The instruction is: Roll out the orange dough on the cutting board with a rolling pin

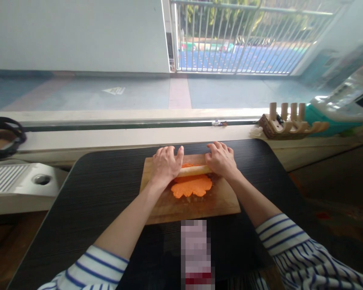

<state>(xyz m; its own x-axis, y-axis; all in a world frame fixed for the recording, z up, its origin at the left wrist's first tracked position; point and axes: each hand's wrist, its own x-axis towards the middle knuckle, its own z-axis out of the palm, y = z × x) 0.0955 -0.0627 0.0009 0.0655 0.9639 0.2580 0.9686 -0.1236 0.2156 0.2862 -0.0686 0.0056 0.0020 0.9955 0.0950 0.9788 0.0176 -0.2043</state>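
A wooden board lies on a dark table. On it is a flattened piece of orange dough. A pale wooden rolling pin lies across the dough's far part. My left hand rests palm down on the pin's left end, fingers stretched forward. My right hand rests the same way on the pin's right end. Both hands press on the pin; neither wraps around it.
A wooden rack and a teal container stand on the windowsill at the right. A white appliance with a grille sits left of the table. A black strap lies above it. A window with a railing lies ahead.
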